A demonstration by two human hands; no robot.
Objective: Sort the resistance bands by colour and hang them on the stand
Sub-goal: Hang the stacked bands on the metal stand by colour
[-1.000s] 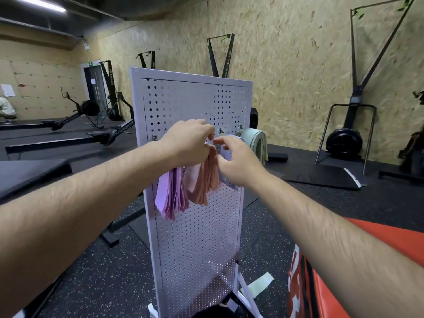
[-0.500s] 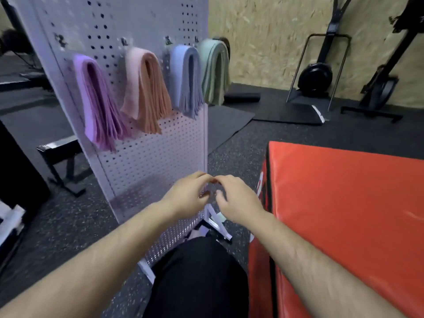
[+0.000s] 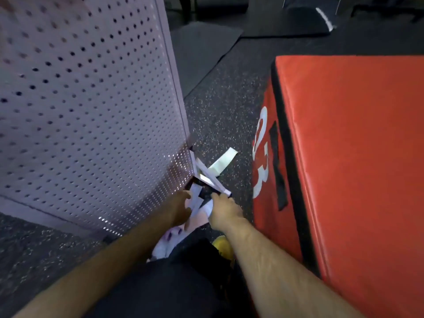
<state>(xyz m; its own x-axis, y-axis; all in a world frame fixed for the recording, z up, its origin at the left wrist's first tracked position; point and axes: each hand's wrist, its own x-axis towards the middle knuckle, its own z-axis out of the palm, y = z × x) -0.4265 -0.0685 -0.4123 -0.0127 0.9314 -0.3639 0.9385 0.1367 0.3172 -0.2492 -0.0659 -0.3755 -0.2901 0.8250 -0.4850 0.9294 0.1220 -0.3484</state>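
Across the left of the frame the stand (image 3: 91, 99) shows only its bare lower panel, the hung bands of half a second ago gone from view. At lower centre the left hand (image 3: 180, 206) and right hand (image 3: 223, 211) have dropped onto the loose pale bands (image 3: 197, 203) at the stand's foot, though blur hides whether either grasps one. Right of them stands the red box (image 3: 355, 157).

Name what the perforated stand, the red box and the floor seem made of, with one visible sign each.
The stand is probably sheet metal painted pale lilac: even punched holes, sheen near its foot. The red box looks like padded vinyl: smooth, softly glossy, black edging. The floor seems rubber: dark, matt, pale speckles.
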